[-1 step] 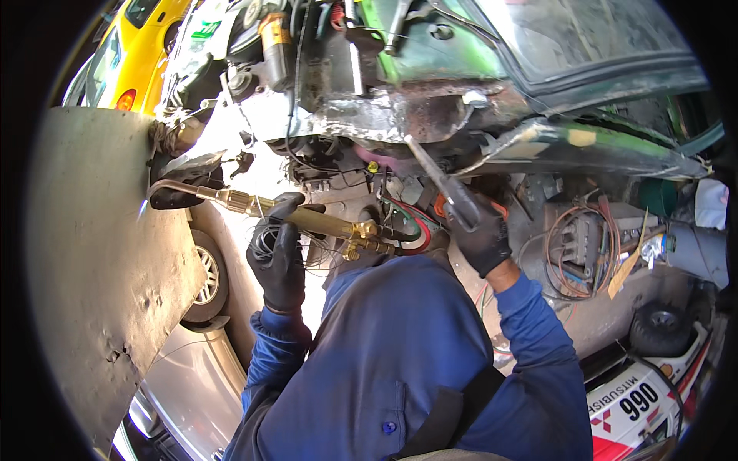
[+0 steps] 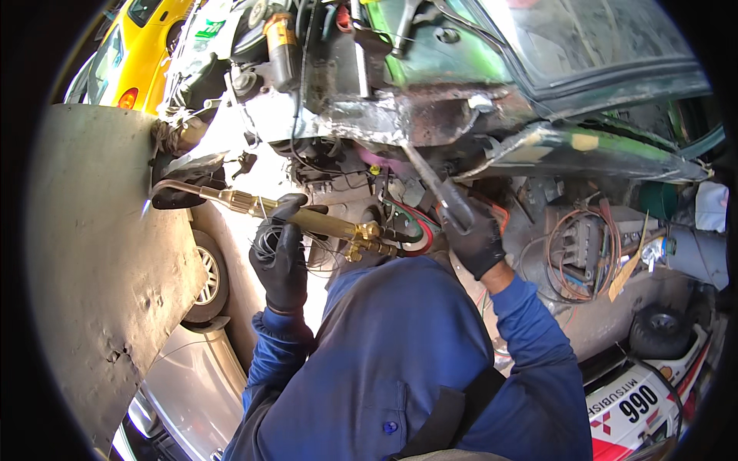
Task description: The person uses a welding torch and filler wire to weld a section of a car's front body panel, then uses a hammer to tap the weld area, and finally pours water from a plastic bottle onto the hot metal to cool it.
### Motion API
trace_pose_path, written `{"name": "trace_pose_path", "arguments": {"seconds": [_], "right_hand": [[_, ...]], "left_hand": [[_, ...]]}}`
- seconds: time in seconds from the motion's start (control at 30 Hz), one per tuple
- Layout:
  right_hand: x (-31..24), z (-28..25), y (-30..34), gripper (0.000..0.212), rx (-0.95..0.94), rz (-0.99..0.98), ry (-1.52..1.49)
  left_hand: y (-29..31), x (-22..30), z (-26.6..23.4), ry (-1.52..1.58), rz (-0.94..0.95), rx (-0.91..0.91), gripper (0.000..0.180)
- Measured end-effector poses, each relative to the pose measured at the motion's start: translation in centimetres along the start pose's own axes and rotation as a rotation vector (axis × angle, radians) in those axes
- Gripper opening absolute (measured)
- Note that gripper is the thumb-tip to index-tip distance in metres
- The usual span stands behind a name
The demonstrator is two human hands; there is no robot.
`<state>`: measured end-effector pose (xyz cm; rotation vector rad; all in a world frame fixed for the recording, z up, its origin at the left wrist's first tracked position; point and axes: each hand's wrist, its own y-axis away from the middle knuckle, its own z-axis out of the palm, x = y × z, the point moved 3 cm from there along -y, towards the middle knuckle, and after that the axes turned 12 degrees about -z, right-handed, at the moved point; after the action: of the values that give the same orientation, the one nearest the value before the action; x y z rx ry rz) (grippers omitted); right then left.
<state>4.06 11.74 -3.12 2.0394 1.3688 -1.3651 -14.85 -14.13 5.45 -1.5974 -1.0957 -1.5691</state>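
My left hand (image 2: 280,257), in a black glove, is closed around a brass gas torch (image 2: 329,225). A loose coil of thin wire (image 2: 266,242) is bunched in the same hand. The torch's bent tip points left, with a small bluish flame (image 2: 145,207) below it. Red and green hoses (image 2: 421,230) lead off its valve end. My right hand (image 2: 478,244), also gloved, grips a dark metal tool with a long tapering shaft (image 2: 438,188); its exact kind is unclear. The shaft's far end meets or overlaps the lower edge of the rusty, partly bare car body (image 2: 438,115).
A large dented metal sheet (image 2: 100,253) stands at left, beside a silver car (image 2: 192,369) and a wheel (image 2: 206,276). At right are coiled hoses (image 2: 565,288), an engine part (image 2: 584,250) and a toy-like white and red vehicle (image 2: 634,407). Tools (image 2: 403,31) lie on the car body.
The tool in my right hand has shifted slightly down and left. The car body sits a little lower in view. My left hand with the torch has barely moved.
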Motion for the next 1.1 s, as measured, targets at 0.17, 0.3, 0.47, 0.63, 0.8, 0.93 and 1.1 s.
{"name": "trace_pose_path", "arguments": {"seconds": [0.17,0.3,0.47,0.63,0.8,0.93,1.1], "right_hand": [[-1.6,7.7,-6.3,0.056,0.038,-0.045,-0.17],[-3.1,12.8,-15.4,0.068,0.189,-0.045,-0.227],[-3.1,16.9,-21.1,0.088,0.255,-0.235,0.216],[-1.0,19.5,-20.5,0.082,0.159,-0.15,0.232],[-0.2,19.0,-20.1,0.077,0.197,-0.156,0.172],[-0.8,18.1,-18.7,0.077,0.164,-0.14,0.133],[-2.8,14.2,-14.5,0.061,0.14,-0.06,-0.291]], "left_hand": [[-4.2,-0.1,-2.9,-0.053,0.078,-0.116,0.031],[-6.6,0.3,-4.7,0.004,0.013,-0.175,0.029],[-9.3,0.8,-6.6,0.132,-0.113,-0.258,0.028],[-12.0,0.6,-8.2,0.041,-0.115,-0.342,0.028],[-13.6,0.8,-7.7,0.075,-0.022,-0.411,0.027],[-13.7,1.4,-6.6,0.104,0.018,-0.418,0.028],[-12.1,2.3,-4.9,0.11,-0.013,-0.469,0.024]]}}
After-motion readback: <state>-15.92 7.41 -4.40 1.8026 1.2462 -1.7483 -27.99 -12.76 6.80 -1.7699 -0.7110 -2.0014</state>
